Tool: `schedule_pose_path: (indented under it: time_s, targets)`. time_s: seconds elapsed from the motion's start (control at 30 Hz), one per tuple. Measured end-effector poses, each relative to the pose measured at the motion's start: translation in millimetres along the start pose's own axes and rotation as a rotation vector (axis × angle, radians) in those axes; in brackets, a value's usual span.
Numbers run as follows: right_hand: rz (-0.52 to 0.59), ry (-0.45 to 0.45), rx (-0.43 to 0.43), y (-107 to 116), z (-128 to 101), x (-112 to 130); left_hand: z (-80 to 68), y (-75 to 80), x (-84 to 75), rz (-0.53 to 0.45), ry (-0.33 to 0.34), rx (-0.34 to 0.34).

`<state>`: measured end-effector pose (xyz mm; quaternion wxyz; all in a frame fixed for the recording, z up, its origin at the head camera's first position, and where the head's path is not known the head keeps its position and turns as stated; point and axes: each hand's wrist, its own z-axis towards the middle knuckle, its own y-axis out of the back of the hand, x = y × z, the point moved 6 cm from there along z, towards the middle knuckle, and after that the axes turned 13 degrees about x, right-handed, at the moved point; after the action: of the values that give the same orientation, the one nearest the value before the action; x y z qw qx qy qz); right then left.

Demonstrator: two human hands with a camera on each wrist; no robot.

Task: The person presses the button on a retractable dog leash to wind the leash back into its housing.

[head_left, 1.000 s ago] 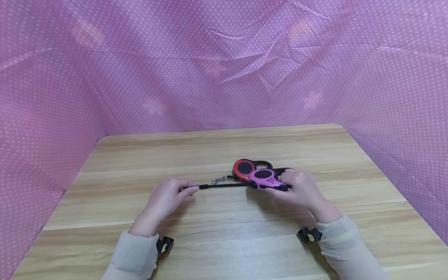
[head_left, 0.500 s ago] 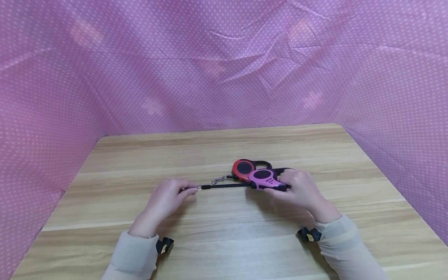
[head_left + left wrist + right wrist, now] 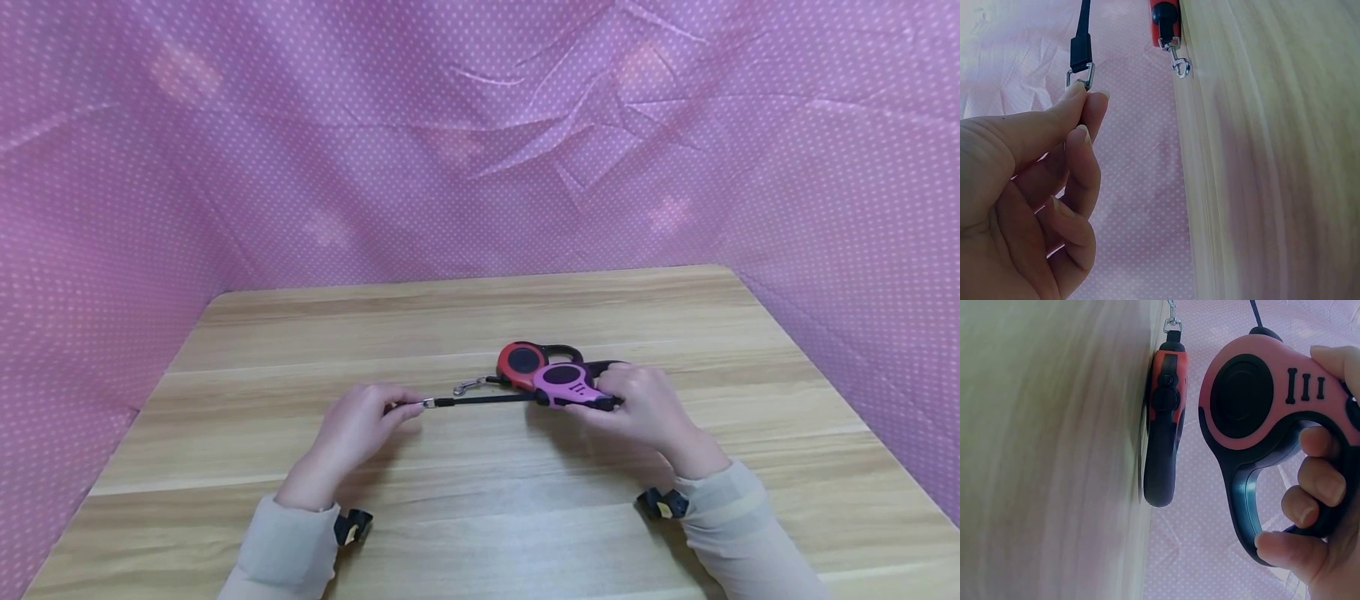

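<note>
My right hand [image 3: 651,410] grips the black handle of a pink retractable dog leash [image 3: 558,390]. In the right wrist view several fingers curl through the handle loop of the pink leash [image 3: 1282,356]. A short length of black strap [image 3: 491,399] runs out of its nose to the left. My left hand [image 3: 358,427] pinches the metal clip at the strap's end between thumb and forefinger; most of the clip is hidden by the fingers. A metal ring [image 3: 1088,76] shows just above the fingertips. Behind the pink leash a red retractable leash [image 3: 517,375] lies on the table.
The red leash's silver snap hook [image 3: 469,386] points left on the wooden table [image 3: 480,517], close to the stretched strap. Pink dotted cloth [image 3: 420,183] hangs behind the table and at both sides. Both wrists wear small black cameras.
Both hands stay almost still. The strap's left end sits very slightly lower, and a little more of the metal ring shows at my left fingertips.
</note>
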<state>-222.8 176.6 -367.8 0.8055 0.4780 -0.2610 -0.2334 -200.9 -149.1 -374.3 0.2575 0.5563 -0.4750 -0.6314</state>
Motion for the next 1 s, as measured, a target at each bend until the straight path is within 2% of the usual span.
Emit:
schedule_pose_path:
  time_s: [1.0]
  targets:
    - [0.0,0.041,-0.02,-1,2,6,0.7,-0.2,-11.7,-0.011,-0.026,-0.032]
